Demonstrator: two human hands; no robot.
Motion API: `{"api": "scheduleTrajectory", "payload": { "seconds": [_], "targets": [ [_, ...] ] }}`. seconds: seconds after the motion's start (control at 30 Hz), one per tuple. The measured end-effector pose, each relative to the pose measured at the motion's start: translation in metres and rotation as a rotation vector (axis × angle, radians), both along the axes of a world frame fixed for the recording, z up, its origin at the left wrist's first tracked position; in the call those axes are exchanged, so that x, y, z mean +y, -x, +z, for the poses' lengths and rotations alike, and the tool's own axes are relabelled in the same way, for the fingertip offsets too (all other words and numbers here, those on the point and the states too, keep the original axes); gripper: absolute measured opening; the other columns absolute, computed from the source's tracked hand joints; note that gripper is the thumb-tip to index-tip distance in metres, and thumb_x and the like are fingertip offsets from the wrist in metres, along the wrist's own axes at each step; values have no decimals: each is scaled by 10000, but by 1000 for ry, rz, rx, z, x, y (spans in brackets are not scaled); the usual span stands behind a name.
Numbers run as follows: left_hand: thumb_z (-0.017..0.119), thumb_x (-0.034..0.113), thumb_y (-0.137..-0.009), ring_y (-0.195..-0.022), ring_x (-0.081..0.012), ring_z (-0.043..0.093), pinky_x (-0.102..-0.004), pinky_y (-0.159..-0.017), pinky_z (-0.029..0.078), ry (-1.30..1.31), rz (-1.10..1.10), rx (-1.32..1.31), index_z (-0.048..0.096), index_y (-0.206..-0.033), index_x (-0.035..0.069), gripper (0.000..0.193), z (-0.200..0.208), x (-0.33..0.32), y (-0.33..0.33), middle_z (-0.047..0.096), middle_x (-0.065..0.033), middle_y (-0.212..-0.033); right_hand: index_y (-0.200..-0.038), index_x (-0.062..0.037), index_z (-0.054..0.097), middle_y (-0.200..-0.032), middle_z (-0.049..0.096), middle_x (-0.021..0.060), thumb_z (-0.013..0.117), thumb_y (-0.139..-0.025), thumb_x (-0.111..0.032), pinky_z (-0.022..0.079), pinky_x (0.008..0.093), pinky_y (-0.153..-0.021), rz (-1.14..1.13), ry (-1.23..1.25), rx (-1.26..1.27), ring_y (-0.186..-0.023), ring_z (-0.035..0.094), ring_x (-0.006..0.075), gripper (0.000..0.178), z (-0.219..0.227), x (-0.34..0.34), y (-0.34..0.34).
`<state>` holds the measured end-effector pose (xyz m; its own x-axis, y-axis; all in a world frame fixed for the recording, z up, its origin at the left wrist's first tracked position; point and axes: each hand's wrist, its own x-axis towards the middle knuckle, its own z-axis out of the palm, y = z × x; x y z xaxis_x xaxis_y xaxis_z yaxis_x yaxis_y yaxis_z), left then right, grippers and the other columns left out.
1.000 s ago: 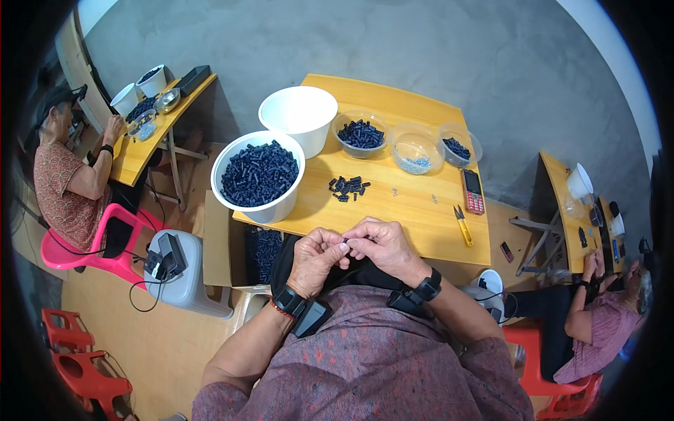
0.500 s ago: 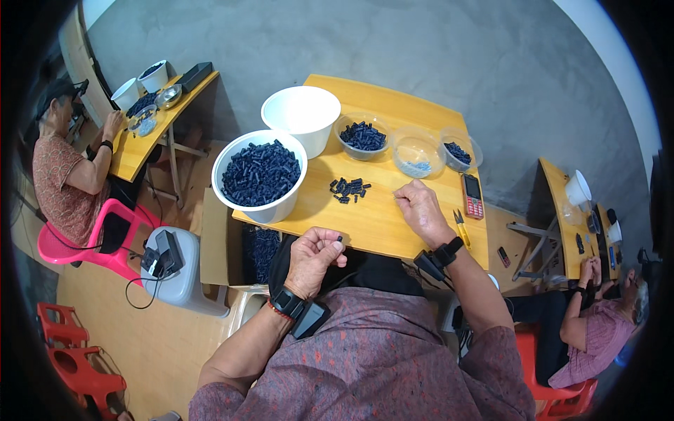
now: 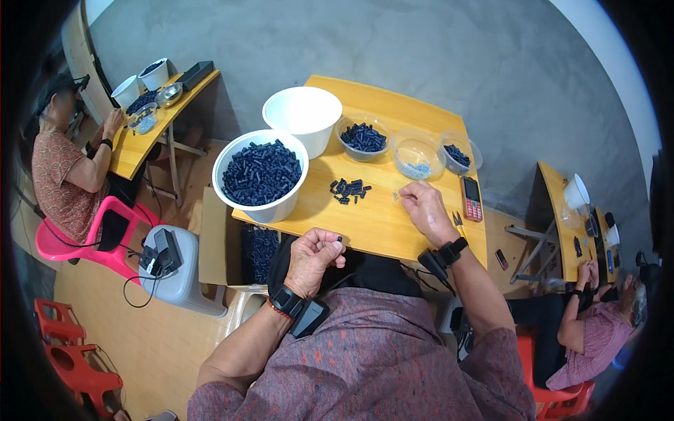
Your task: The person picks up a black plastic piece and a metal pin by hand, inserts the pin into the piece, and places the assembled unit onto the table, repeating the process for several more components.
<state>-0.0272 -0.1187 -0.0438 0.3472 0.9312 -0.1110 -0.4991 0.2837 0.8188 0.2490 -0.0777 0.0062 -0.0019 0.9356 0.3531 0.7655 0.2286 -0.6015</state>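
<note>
My left hand (image 3: 315, 261) is closed, pinching a small black tubular piece (image 3: 340, 239) between thumb and forefinger at the table's front edge. My right hand (image 3: 426, 210) hovers over the tabletop with its fingers curled together. What its fingertips hold, if anything, is too small to tell. Right beside them lie a few tiny pale bits (image 3: 395, 196). A loose pile of black tubular pieces (image 3: 349, 190) is spread on the wooden table (image 3: 379, 235) between my hands. Behind my right hand a clear bowl (image 3: 418, 151) holds small light-blue bits.
A white bucket (image 3: 223, 184) full of black pieces and another white bucket (image 3: 282, 112) stand at left. Two clear bowls (image 3: 342, 137) (image 3: 477, 149) hold black pieces. Yellow-handled pliers (image 3: 460, 223) and a red phone (image 3: 472, 200) lie at right. Two co-workers (image 3: 67, 161) (image 3: 597, 326) sit at side tables.
My right hand has shifted slightly right, and tiny pale bits on the table now show beside its fingertips. The left hand stays in place with the black piece.
</note>
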Motion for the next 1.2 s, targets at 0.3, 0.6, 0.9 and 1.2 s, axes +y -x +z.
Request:
{"api": "scheduleTrajectory", "payload": {
  "seconds": [0.3, 0.6, 0.9, 1.2],
  "targets": [
    [671, 30, -920, -701, -141, 655, -286, -660, 581, 5, 0, 13, 607, -1016, 15, 116, -2, 1, 1, 684, -99, -863, -844, 37, 662, -857, 624, 217, 632, -841, -16, 513, 444, -747, 116, -25, -181, -826, 621, 394, 61, -1, 2, -3],
    [674, 21, -913, -700, -140, 656, -287, -658, 582, 2, 4, 42, 622, -1022, 10, 121, -2, 2, 2, 690, -99, -872, -924, 21, 596, -867, 611, 226, 603, -859, -21, 505, 458, -729, 137, -29, -278, -829, 616, 415, 78, -1, -10, -2],
    [669, 1, -912, -687, -121, 640, -249, -644, 556, -20, -7, 37, 629, -990, -23, 91, 4, 2, 1, 683, -90, -862, -1006, 9, 628, -848, 670, 67, 619, -932, -48, 518, 267, -629, 185, 315, 462, -735, 659, 130, 94, 13, -34, 56],
    [670, 20, -919, -696, -117, 637, -239, -654, 545, -74, -47, 75, 629, -1018, -4, 110, 1, 2, 4, 692, -84, -889, -1029, 11, 665, -888, 689, 47, 656, -927, -22, 514, 197, -602, 350, 442, 788, -750, 659, 87, 107, -7, -43, 90]
  ]
}}
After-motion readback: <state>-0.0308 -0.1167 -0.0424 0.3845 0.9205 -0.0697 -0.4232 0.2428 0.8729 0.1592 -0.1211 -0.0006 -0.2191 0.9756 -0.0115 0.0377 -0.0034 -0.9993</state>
